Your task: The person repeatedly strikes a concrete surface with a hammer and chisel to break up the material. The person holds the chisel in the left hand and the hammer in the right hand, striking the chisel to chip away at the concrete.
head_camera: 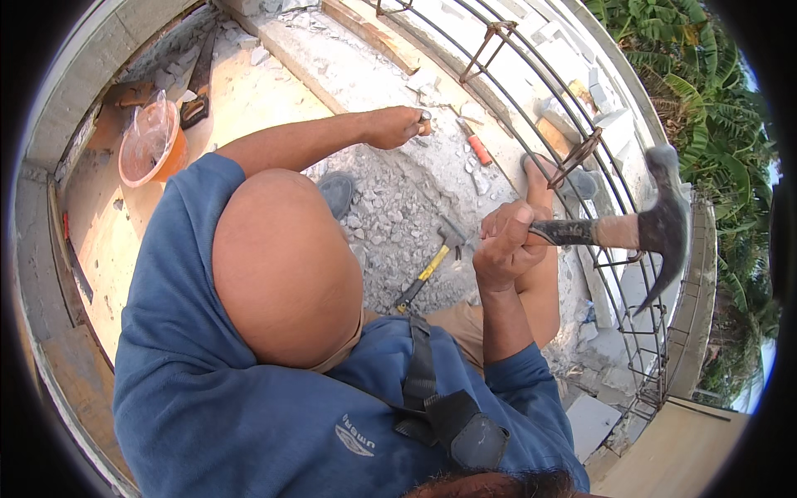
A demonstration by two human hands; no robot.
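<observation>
My left hand (393,127) is closed around a short tool with a round metal end (425,116), probably a chisel; its lower part is hidden. This hand is over the edge of the broken concrete. On the right, my right hand (509,249) grips a claw hammer (664,218) by its dark, taped handle, the head raised near the camera. A second hammer with a yellow and black handle (431,266) lies on the rubble (392,218) between my legs. Beyond the rubble, a tool with a red handle (479,150) rests on the concrete.
Curved steel rebar with stirrups (588,149) runs along the right. An orange bucket (163,146) and a handsaw (198,103) are on the left by a concrete wall. A timber piece (373,37) lies at the top. White blocks (591,423) and banana plants (703,112) are at the right.
</observation>
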